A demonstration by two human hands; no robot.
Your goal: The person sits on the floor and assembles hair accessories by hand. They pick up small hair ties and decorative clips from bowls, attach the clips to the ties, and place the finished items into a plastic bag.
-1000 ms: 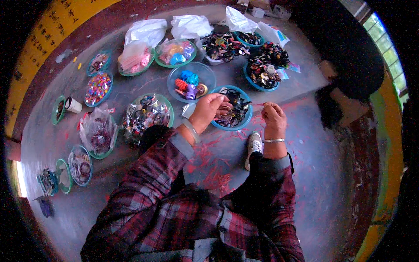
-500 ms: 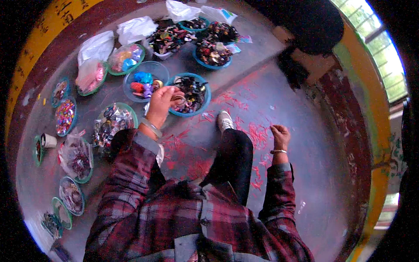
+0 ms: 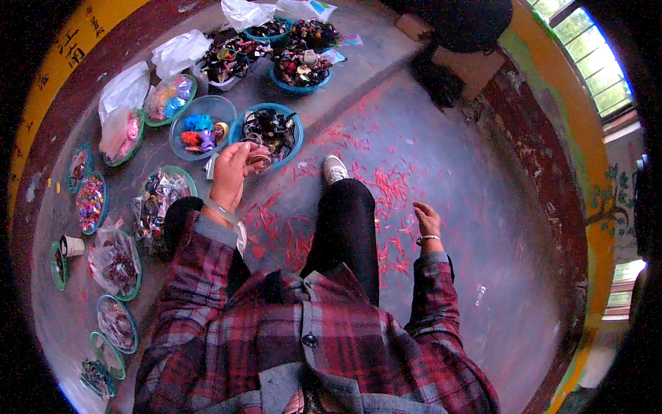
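Clear bowl point(image 3: 212, 106) of bright bundles point(image 3: 199, 123), just left of blue basin point(image 3: 299, 141). Left hand point(image 3: 229, 176) by basin's near edge, thumb and fingers pinching brownish rings point(image 3: 258, 162). Red scraps point(image 3: 390, 182) strewn right of basin. Right hand point(image 3: 428, 221) farther right of basin, fingers half bent; cannot tell whether they grip anything.

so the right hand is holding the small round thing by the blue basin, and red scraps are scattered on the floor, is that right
Not quite: the head view shows the left hand holding the small round thing by the blue basin, and red scraps are scattered on the floor.
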